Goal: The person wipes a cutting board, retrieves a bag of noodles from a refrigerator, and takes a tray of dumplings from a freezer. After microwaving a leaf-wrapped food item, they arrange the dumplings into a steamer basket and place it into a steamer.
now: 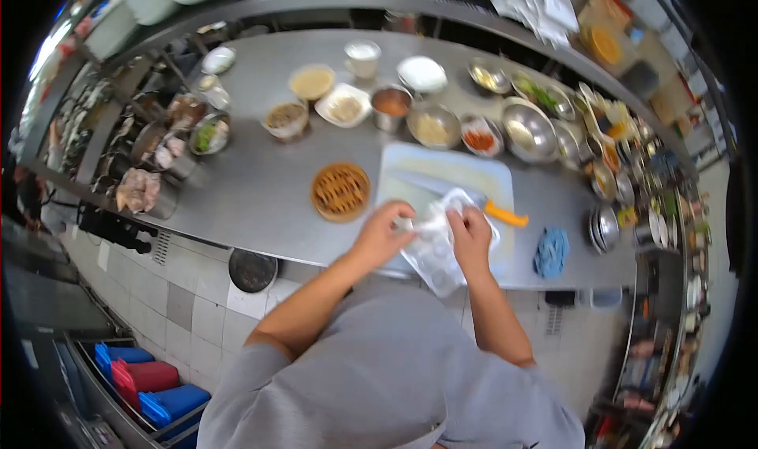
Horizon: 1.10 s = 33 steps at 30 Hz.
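Observation:
Between my hands a thin white piece (430,225) shows, blurred; its kind is not clear. My left hand (380,232) is curled, with thumb and fingertips closing on the left end of it. My right hand (472,236) pinches at its right side, knuckles up. Under both hands a white plastic tray with round hollows (442,269) lies tilted over the front of the pale cutting board (493,172). Behind the tray rests a knife with a yellow handle (505,214), its blade pointing left and partly covered by the tray.
Left of the board stands a round lattice-topped pie-like item (340,191). A crumpled blue cloth (551,253) lies at right. Bowls of ingredients, including a steel bowl (530,129) and a red-filled bowl (481,136), line the back of the steel table (260,200). A shelf (339,7) runs above.

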Each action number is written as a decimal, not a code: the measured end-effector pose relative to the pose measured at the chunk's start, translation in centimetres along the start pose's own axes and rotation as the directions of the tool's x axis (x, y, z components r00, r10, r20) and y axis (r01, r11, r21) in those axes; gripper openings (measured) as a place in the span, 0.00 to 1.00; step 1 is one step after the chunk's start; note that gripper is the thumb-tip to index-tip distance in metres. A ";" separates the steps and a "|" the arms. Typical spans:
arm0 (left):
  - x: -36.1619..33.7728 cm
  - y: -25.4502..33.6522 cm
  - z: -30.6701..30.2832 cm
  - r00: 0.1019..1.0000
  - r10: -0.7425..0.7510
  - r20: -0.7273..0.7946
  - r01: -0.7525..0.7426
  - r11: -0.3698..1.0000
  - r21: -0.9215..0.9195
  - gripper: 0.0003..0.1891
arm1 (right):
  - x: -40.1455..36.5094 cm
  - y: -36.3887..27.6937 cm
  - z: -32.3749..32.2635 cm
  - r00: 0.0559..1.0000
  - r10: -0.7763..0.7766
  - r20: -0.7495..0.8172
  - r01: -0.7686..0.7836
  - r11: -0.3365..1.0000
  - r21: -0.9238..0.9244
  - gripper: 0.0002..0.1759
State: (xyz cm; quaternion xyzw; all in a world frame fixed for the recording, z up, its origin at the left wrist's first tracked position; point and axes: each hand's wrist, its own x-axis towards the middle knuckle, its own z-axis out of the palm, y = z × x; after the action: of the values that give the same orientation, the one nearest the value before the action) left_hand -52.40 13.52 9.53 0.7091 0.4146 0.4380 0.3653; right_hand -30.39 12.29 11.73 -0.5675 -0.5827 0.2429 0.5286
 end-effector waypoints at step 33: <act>30.6 24.8 -70.2 0.855 0.173 -0.490 -0.461 0.686 -0.563 0.24 | -2.8 -13.7 24.8 0.905 -0.290 -0.312 0.228 0.949 -0.219 0.08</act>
State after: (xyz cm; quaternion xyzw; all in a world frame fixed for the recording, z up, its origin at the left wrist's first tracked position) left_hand -102.34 42.52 65.62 0.4899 0.1647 0.7479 0.4166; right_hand -58.60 14.32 14.91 -0.5628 -0.5720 0.0158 0.5965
